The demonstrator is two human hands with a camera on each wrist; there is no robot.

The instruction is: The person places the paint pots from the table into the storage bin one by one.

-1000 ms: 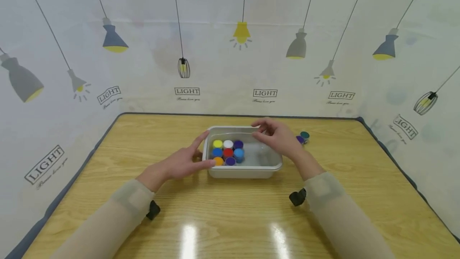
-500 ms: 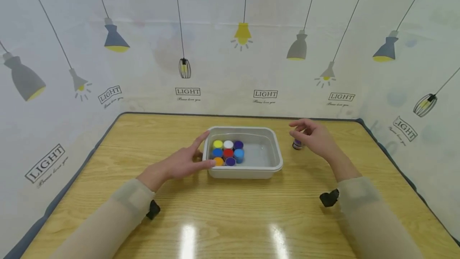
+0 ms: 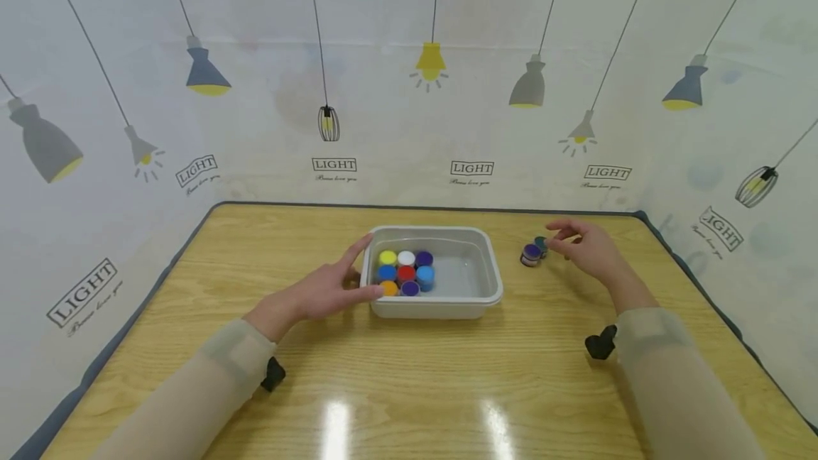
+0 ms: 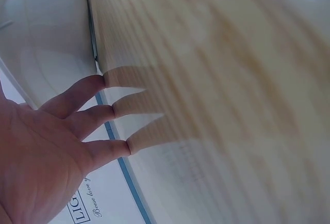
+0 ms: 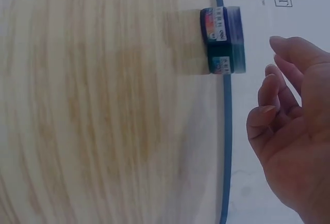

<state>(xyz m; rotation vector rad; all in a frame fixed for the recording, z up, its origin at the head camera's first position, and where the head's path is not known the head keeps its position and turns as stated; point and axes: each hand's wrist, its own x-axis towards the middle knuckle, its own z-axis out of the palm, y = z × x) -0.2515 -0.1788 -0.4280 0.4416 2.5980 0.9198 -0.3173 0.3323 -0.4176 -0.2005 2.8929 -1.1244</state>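
A white plastic tray (image 3: 473, 299) holds several small paint jars in its left part, with yellow, white, purple, blue, red, light blue and orange lids. My left hand (image 3: 322, 292) rests at the tray's left end, thumb along the front rim and index finger at the back corner. Its other fingers touch the tabletop in the left wrist view. To the tray's right, a purple-lidded jar (image 3: 530, 255) and a green-lidded jar (image 5: 223, 59) stand side by side. My right hand (image 3: 591, 250) hovers just right of them, fingers loosely bent, holding nothing; a gap shows in the right wrist view.
A wooden table (image 3: 409, 375) carries everything, with a dark edging along its back and sides. Behind it rises a white backdrop (image 3: 383, 112) printed with hanging lamps. The tray's right half shows its bare floor.
My right hand has moved from above the tray's right half to the right, past the purple-lidded jar to beside the green-lidded one. The left hand and tray have stayed put.
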